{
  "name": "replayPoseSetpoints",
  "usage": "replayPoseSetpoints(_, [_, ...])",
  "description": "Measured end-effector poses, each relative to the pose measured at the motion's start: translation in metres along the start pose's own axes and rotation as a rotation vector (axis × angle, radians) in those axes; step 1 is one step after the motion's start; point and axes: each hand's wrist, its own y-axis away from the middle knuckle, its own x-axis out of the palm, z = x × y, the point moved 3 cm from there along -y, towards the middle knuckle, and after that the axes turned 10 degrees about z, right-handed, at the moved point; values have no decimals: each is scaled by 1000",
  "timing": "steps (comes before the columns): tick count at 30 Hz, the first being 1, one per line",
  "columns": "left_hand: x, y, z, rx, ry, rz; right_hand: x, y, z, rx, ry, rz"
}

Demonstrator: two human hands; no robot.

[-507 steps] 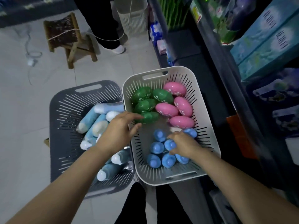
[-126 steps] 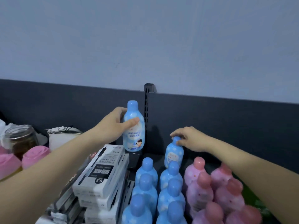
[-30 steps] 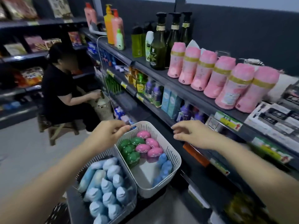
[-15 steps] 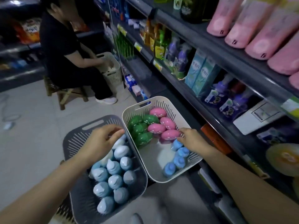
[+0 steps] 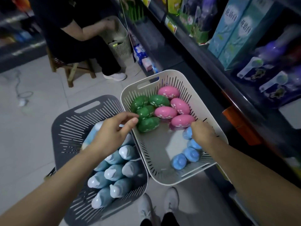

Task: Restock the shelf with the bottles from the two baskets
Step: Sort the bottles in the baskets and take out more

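In the white basket (image 5: 171,79), blue bottles (image 5: 192,154) lined along the right wall, green bottles (image 5: 147,111) and pink bottles (image 5: 166,111) at the far end. Curled around the farthest blue one, the right hand (image 5: 202,134). Above the rim near a green bottle, the left hand (image 5: 114,134), empty, fingers loosely bent. Alongside, pale blue bottles (image 5: 114,173) in the grey basket (image 5: 70,126); shelf (image 5: 211,74) to the right.

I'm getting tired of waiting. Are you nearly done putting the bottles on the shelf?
Not nearly. Done: part of the white basket floor is bare. In hand: the right hand is on a blue bottle; the left hand holds nothing. Left: green bottles, pink bottles and more blue ones there, plus a gray basket of pale bottles.
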Motion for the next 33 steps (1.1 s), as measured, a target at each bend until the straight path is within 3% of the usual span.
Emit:
replayPoseSetpoints(7, [26, -8, -2, -27, 7, 48, 1, -1, -12, -165, -162, -73])
replayPoseSetpoints(12, [46, -16, -19, 14, -2, 116, -29, 38, -12, -408, -584, -163])
replayPoseSetpoints(16, [67, -25, -27, 82, -144, 216, -59, 71, -2, -564, -910, -54])
replayPoseSetpoints(21, [79, -28, -30, 32, -83, 200, -70, 84, 3, -727, -1201, 74])
replayPoseSetpoints(23, [81, -25, -22, -22, -90, 173, -59, 69, -5, -660, -1122, 83])
replayPoseSetpoints(28, [72, -12, -1, -145, 71, 40, -8, 23, -29, -430, -282, 162])
replayPoseSetpoints(33, [64, -4, 0, -163, 169, 23, 13, 3, -27, -336, -218, 233])
